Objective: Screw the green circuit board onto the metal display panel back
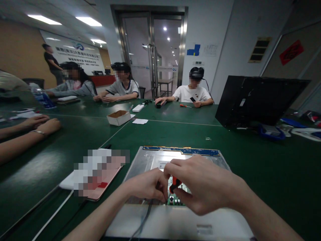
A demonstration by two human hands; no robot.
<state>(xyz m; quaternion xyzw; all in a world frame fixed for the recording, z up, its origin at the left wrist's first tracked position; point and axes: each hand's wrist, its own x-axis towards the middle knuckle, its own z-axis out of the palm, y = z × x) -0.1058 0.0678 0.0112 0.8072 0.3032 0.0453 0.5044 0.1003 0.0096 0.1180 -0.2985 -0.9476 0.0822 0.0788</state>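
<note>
Metal-backed panel (144, 164) lies flat on the green table (180, 134) squarely before you, presumably so both hands reach it. Your right hand (208, 182) closes thumb and fingers round the red-and-black handled tool (175, 184), angled down toward the green circuit board (173, 201) near the panel's close side; the high grip seems to leave the lower end clear. Your left hand (150, 184) curls in close beside, fingertips bunched at the board, probably for steadying; can't tell whether they pinch anything. Dark cable (146, 217) trails toward you.

Count: one panel, one green board, one blue strip board (183, 151) along the far edge, one tool in hand, one orange-handled screwdriver (185, 105) across the table, one open box (119, 118), one large black screen (260, 100), three seated headset wearers opposite.
</note>
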